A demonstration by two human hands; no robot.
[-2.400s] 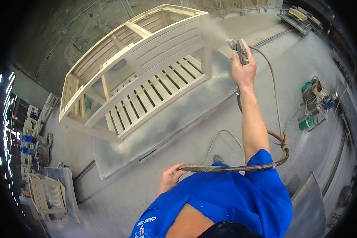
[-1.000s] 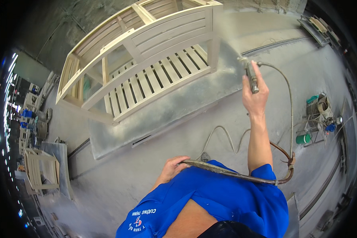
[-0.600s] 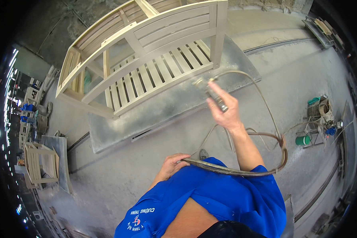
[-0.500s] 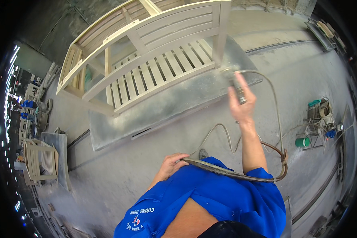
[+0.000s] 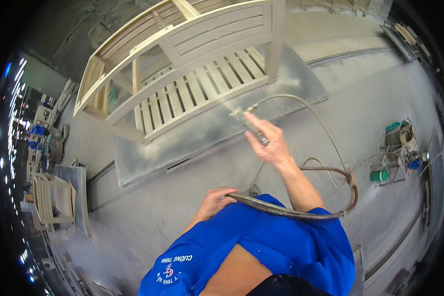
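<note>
Gripping spray gun point(image 5: 250, 126), right hand point(image 5: 269, 145), bench point(image 5: 192, 74) beyond

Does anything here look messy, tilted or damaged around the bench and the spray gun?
Nothing stands out. The bench sits level on its platform, the right hand holds the spray gun, and the left hand holds the hose.

Grey spray gun point(image 5: 250, 126) sticks out past the fingertips, nozzle tilted up-left; its dark hose point(image 5: 291, 212) loops back through the other fingers.
</note>
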